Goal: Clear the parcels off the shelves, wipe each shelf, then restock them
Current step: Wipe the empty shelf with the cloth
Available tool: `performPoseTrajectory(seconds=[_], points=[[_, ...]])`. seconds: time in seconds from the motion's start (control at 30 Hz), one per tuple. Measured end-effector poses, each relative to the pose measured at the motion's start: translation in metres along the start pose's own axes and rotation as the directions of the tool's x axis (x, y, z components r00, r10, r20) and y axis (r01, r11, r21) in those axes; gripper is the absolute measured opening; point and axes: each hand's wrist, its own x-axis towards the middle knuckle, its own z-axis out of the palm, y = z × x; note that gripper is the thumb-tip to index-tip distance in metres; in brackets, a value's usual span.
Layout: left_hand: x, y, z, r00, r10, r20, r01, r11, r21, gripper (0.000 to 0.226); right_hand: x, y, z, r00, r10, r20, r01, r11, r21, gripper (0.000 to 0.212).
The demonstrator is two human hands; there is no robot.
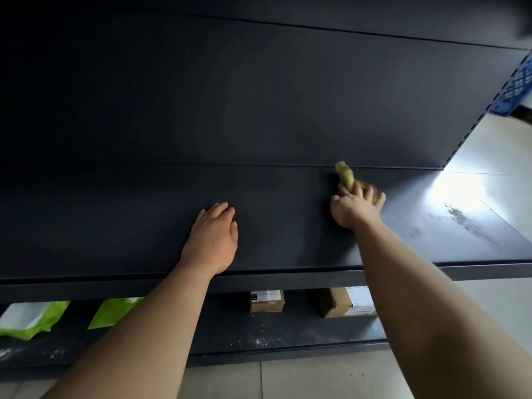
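Yellow cloth [345,175]: bunched, on the upper shelf [115,220] near its back edge, right of centre, one end sticking up against the back panel [230,96].
Right hand [355,207]: grip curled over the cloth, fingers bent round it, pressing it onto the shelf surface.
Left hand [214,236]: grip spread flat, palm down on the same shelf, fingers straight and close together, well apart from the cloth.
Upper shelf: dark metal, carrying only the two hands and the cloth (pale dust specks [457,216] at its right end, in the glare).
Lower shelf [259,332]: dark too, with white speckled dirt along the front.
Parcels: all on the lower shelf. Small cardboard box [267,301] and larger cardboard box [342,302] near each other under the right half; two green-and-white bags [28,318] at the left.
Floor [489,145]: pale tiles, bright reflection beside the shelf's right end.
Blue crate [515,87]: far right edge, past the slotted upright.
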Motion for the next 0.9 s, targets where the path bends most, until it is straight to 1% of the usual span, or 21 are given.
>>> performPoseTrajectory(seconds=[0.1,0.2,0.27,0.37,0.5,0.57,0.6,0.67,0.73,0.8,0.87,0.9], points=[[-0.001,0.001,-0.001,1.0,-0.004,0.008,0.004,1.0,0.004,0.045,-0.016,0.029,0.004,0.99,0.138,0.011,-0.139,0.989,0.042,0.057],[-0.001,0.003,-0.003,1.0,-0.003,0.03,0.002,1.0,0.012,0.045,-0.04,0.036,0.004,0.967,0.256,0.015,-0.257,0.965,0.05,0.058],[-0.002,0.004,-0.003,0.999,-0.006,0.044,0.005,1.0,0.024,0.046,-0.056,0.028,0.004,0.959,0.284,0.024,-0.285,0.956,0.073,0.058],[-0.002,0.004,-0.003,0.999,-0.012,0.047,0.011,1.0,0.026,0.046,-0.076,-0.001,0.009,0.972,0.234,0.024,-0.236,0.967,0.099,0.059],[-0.002,0.004,-0.002,1.0,0.0,0.025,-0.001,1.0,0.026,0.045,-0.104,-0.055,0.021,0.999,0.052,-0.004,-0.052,0.993,0.108,0.062],[-0.002,0.004,-0.002,1.0,-0.003,0.024,0.002,1.0,0.016,0.044,-0.112,-0.059,0.024,0.999,-0.022,-0.023,0.024,0.992,0.121,0.062],[-0.002,0.004,-0.002,1.0,-0.001,0.027,0.001,1.0,0.016,0.044,-0.113,-0.051,0.023,0.999,-0.032,-0.037,0.036,0.992,0.122,0.061],[-0.003,0.005,-0.003,1.0,0.001,0.031,-0.002,1.0,0.019,0.045,-0.113,-0.021,0.02,0.998,0.013,-0.064,-0.005,0.993,0.116,0.058],[-0.004,0.006,-0.005,0.999,0.009,0.04,-0.009,1.0,0.012,0.045,-0.114,0.012,0.017,0.99,0.122,-0.067,-0.113,0.985,0.132,0.054],[-0.005,0.006,-0.006,0.999,0.014,0.043,-0.015,1.0,0.011,0.045,-0.118,0.031,0.017,0.979,0.187,-0.078,-0.175,0.974,0.144,0.052],[-0.005,0.006,-0.007,0.999,0.016,0.032,-0.016,1.0,0.002,0.044,-0.125,0.029,0.021,0.978,0.182,-0.1,-0.166,0.976,0.144,0.052],[-0.005,0.007,-0.006,1.0,0.011,0.024,-0.011,1.0,-0.01,0.042,-0.129,0.022,0.023,0.983,0.152,-0.104,-0.136,0.98,0.143,0.053]])
